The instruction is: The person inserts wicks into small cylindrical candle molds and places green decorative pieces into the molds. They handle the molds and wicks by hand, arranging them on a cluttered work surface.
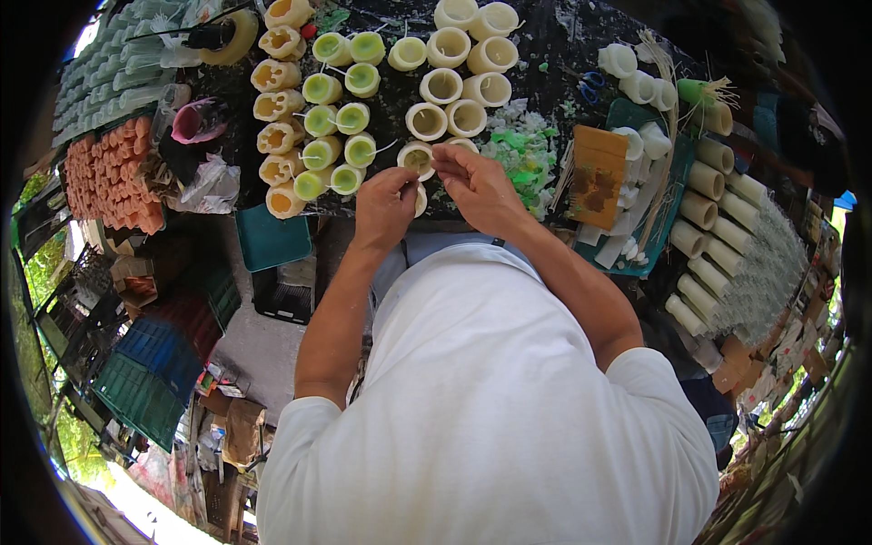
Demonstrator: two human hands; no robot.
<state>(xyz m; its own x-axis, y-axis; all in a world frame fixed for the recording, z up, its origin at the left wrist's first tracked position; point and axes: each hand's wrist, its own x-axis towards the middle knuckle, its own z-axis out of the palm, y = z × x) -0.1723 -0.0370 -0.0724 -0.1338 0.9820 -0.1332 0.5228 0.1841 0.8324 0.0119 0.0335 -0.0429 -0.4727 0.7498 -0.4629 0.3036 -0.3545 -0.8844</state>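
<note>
My left hand [385,205] cups a cream-coloured hollow candle shell [417,158] at the near edge of the dark worktable [554,36]. My right hand [472,182] pinches at the shell's rim from the right, fingertips close together; a thin wick may be between them, but it is too small to tell. Both forearms rise from my white shirt at the bottom. Just beyond the hands stand more cream candle shells [454,86] in rows.
Green-filled candles [338,118] and orange-filled ones [277,109] line the left of the table. Green and white wax scraps [522,150] lie right of my hands. A teal tray [674,195] holds white pieces and sticks. Cream cylinders [713,209] stand right; crates [150,363] sit below left.
</note>
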